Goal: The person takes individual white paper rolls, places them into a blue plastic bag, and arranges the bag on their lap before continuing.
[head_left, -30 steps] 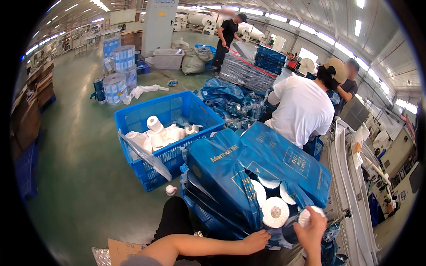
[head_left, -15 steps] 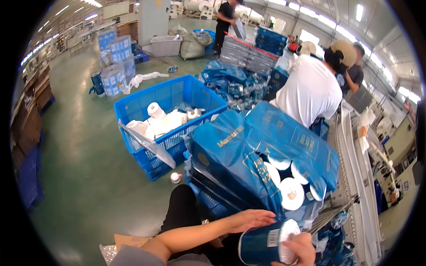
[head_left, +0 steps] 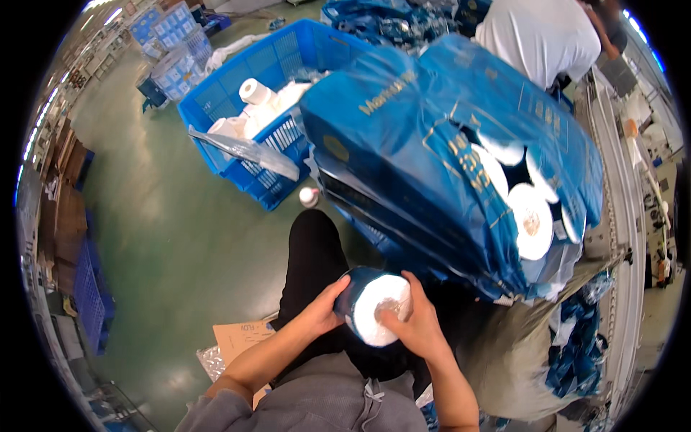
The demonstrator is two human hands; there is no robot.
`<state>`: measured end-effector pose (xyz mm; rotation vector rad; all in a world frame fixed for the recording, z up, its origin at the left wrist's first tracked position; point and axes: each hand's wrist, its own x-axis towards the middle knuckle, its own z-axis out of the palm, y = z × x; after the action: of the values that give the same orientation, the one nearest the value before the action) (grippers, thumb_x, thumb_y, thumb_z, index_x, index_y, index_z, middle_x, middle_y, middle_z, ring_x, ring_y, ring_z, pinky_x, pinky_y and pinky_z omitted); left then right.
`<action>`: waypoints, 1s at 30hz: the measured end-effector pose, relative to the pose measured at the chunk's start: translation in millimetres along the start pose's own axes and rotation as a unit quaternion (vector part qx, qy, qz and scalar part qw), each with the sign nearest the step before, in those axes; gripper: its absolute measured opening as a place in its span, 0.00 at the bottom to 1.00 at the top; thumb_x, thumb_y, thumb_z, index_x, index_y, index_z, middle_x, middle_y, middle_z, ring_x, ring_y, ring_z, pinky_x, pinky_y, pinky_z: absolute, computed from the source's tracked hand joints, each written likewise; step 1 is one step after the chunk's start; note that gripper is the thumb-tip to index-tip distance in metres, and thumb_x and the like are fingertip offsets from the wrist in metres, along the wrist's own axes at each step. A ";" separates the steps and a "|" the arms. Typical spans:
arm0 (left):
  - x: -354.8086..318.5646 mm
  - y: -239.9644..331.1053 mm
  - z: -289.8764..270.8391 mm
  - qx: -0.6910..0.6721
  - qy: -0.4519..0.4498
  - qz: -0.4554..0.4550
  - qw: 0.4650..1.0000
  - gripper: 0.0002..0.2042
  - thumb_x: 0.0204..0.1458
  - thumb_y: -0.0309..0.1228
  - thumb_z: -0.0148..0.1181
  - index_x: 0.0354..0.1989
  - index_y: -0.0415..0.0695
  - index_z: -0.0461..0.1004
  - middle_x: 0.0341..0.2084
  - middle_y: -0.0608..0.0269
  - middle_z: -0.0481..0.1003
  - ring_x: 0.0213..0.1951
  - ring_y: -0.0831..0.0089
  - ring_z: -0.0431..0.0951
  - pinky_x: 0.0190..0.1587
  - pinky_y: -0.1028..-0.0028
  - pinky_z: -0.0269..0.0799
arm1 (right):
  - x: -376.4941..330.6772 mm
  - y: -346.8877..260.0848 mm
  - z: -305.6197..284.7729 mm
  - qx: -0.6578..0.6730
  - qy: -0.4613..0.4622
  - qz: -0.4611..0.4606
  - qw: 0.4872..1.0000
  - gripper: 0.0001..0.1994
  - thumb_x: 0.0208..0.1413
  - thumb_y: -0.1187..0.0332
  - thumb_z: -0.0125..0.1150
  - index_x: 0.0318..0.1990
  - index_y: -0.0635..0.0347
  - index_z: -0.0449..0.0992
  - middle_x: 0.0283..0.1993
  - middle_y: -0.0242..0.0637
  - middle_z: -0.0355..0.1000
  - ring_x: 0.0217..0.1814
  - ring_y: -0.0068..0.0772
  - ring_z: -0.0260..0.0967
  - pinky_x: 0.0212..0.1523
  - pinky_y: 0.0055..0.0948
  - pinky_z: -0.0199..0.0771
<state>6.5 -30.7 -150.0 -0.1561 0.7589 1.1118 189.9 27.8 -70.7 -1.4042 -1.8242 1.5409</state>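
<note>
Left hand (head_left: 325,309) has moved onto the wrapped roll (head_left: 368,317), now nearside of the torn blue pack (head_left: 403,162). It and the right hand (head_left: 421,322) clasp the roll; even, light pressure should avoid denting.

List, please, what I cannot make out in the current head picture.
All in the head view:
Left hand: some fingers hidden behind the blue-wrapped paper roll.
Roll's far end: faces away.
Co-worker in white shirt: head cut off by upper edge.
Blue plastic bag: film hides most contents.
</note>
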 end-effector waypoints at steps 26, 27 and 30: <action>-36.8 1.7 65.2 0.896 -0.036 0.283 0.339 0.23 0.39 0.26 0.57 0.47 0.31 0.67 0.33 0.44 0.74 0.31 0.59 0.78 0.26 0.69 0.74 | -34.5 19.0 -1.7 -0.230 -0.052 -0.043 0.971 0.25 0.43 0.78 0.51 0.54 0.74 0.61 0.43 0.61 0.69 0.37 0.58 0.72 0.40 0.42 0.73; -36.3 4.6 64.9 0.898 -0.043 0.270 0.345 0.22 0.39 0.24 0.56 0.46 0.30 0.67 0.36 0.41 0.74 0.31 0.57 0.79 0.27 0.66 0.75 | -33.6 22.2 -1.2 -0.213 -0.040 -0.052 0.975 0.24 0.43 0.78 0.50 0.53 0.73 0.63 0.44 0.61 0.69 0.38 0.58 0.72 0.40 0.41 0.73; -35.6 11.7 56.6 0.881 -0.021 0.260 0.395 0.19 0.41 0.21 0.54 0.45 0.29 0.68 0.34 0.39 0.74 0.31 0.56 0.78 0.27 0.66 0.75 | -33.1 34.4 -7.9 -0.064 -0.032 -0.005 0.997 0.23 0.42 0.83 0.46 0.50 0.71 0.69 0.47 0.57 0.70 0.39 0.42 0.73 0.38 0.31 0.73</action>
<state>15.4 -25.2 -82.9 2.0726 1.6222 0.2673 225.8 0.7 -88.6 -1.4134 -1.9973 1.5035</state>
